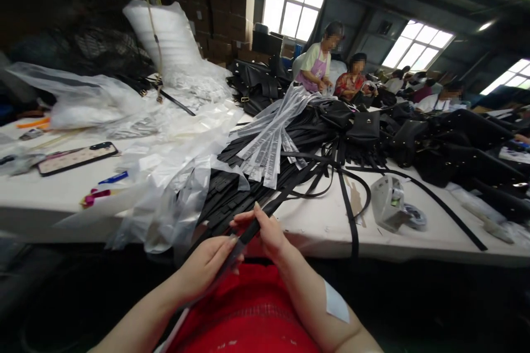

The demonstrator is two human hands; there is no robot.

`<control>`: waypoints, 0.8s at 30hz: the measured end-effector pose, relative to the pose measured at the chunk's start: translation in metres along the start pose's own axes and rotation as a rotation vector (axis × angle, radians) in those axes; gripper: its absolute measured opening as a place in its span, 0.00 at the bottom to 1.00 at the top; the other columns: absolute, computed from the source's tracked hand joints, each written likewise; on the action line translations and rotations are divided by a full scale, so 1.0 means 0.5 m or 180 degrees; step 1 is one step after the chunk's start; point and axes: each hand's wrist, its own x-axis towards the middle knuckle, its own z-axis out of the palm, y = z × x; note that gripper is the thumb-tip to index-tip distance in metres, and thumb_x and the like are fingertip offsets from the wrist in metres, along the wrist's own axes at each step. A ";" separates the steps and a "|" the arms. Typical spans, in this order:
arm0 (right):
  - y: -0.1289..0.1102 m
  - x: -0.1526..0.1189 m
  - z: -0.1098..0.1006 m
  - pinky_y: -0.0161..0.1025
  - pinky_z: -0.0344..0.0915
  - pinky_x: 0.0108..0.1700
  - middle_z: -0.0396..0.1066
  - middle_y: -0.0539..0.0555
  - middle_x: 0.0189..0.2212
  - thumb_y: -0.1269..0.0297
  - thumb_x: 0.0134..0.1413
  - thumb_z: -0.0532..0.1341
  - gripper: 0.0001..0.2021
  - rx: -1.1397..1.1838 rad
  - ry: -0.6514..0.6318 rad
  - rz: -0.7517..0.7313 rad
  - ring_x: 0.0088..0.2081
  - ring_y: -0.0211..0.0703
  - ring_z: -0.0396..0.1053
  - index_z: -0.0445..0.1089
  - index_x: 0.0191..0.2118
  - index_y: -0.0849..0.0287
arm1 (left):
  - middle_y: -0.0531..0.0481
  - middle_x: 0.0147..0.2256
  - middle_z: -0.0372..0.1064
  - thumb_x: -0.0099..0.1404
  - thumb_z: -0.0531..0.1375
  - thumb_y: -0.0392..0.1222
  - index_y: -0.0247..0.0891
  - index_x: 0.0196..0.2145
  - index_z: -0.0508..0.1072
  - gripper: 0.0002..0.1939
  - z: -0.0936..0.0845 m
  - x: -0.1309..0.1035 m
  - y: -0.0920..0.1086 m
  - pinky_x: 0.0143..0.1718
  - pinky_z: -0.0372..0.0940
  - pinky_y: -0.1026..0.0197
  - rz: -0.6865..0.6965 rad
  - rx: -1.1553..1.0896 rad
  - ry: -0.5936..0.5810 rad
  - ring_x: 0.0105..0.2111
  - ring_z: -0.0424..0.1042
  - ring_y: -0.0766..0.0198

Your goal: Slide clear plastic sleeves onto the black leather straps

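A long black strap (285, 193) runs from the heap on the table down to my lap. My left hand (211, 259) is closed around its near end, where a clear plastic sleeve (232, 258) appears to cover it. Slightly farther up, my right hand (268, 230) grips the same strap between thumb and fingers. Just beyond both hands lies a pile of black straps (223, 193). Several printed clear plastic sleeves (271, 162) are fanned out on top of that pile.
Crumpled clear plastic bags (178, 160) cover the table's left part. A phone (78, 159) and a blue cutter (114, 177) lie farther left. On the right stands a tape dispenser (388, 202), with black bags (464, 138) behind. Co-workers sit or stand across the table, including one person in a purple apron (317, 71).
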 end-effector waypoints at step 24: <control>0.012 -0.009 -0.007 0.35 0.64 0.31 0.72 0.55 0.21 0.40 0.47 0.62 0.26 0.0009 0.0259 -0.0297 0.23 0.38 0.67 0.75 0.22 0.63 | 0.50 0.25 0.70 0.68 0.48 0.59 0.37 0.25 0.73 0.27 0.015 0.022 -0.015 0.32 0.63 0.64 0.0129 0.0126 0.0168 0.27 0.67 0.61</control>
